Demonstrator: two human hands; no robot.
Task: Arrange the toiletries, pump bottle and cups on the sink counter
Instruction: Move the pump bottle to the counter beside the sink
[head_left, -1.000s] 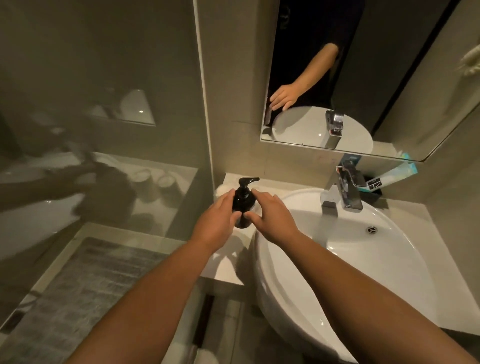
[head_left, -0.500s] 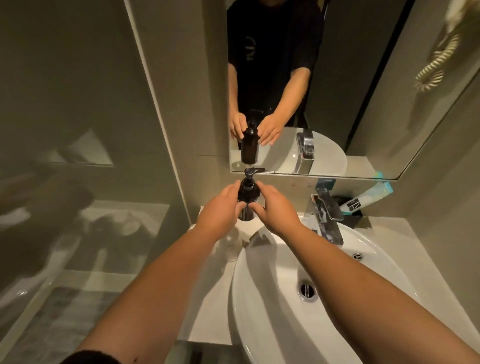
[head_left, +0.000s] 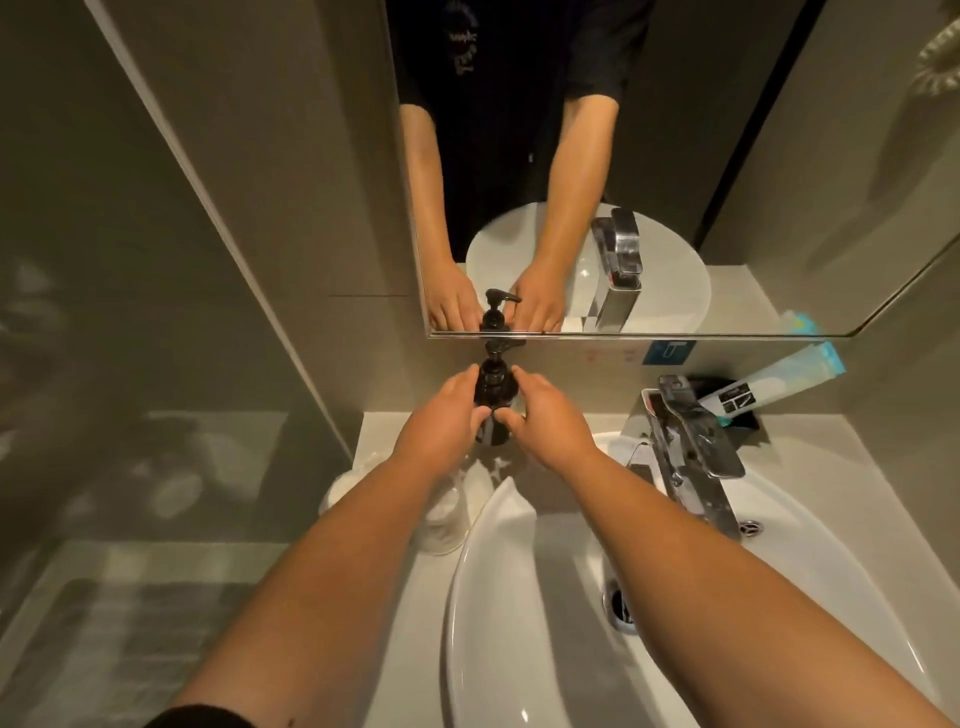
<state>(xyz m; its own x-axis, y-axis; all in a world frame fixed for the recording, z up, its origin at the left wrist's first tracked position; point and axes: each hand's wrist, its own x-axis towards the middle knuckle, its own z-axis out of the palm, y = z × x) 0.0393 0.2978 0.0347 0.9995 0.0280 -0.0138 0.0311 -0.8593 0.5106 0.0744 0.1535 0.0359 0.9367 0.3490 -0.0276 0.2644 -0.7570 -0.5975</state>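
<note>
Currently both hands, left hand and right hand, clasp 1 dark pump bottle upright on counter; contents not discernible. 2 cups nearby.

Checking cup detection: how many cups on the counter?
2. One cup stands left of the sink basin, right of the left forearm; another cup peeks out left of that forearm, mostly hidden. More could be hidden under the arms.

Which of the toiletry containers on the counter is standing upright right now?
The dark pump bottle held between both hands at the back wall stands upright; the pale blue-capped tube behind the chrome faucet lies tilted on its side.
</note>
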